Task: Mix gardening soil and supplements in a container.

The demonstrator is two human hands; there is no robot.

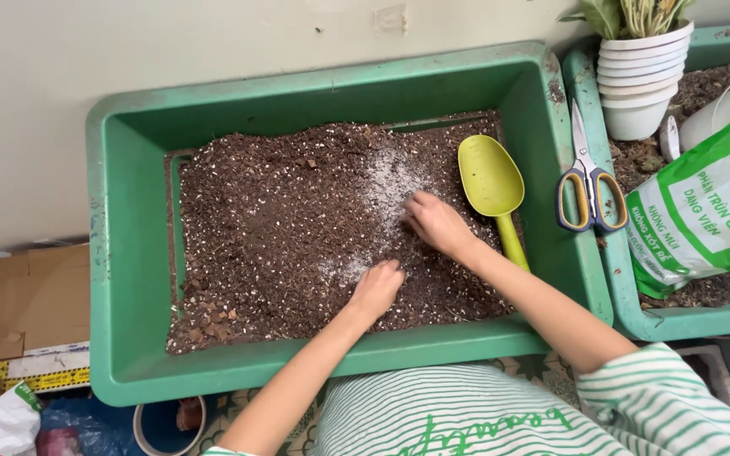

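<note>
A: Report the nearest items first.

B: A green-and-white striped shirt filled the lower edge of the view. Both bare forearms extended from it over the near wall of the green tub.

A: State of the left hand?

B: The left hand lay palm down on the soil, fingers curled loosely into the surface. It held no tool. Whether any soil was gathered under the palm could not be told.

A: And the right hand?

B: The right hand was just beyond the left, fingers spread and pressed into the soil. It gripped nothing. Its fingertips were at the edge of a patch of white granules scattered on the dark mix.

A: Location of the soil?

B: It covered the floor of the tub, thinner toward the left wall, with pale flecks and brown chips throughout.

A: Adjacent items?

B: A yellow-green scoop lay on the soil just right of the right hand, bowl pointing away, handle toward the person. Scissors rested across the rims where the tub met a second green tub. That second tub carried a green-and-white bag. Farthest back, a stack of white pots held a leafy plant.
</note>
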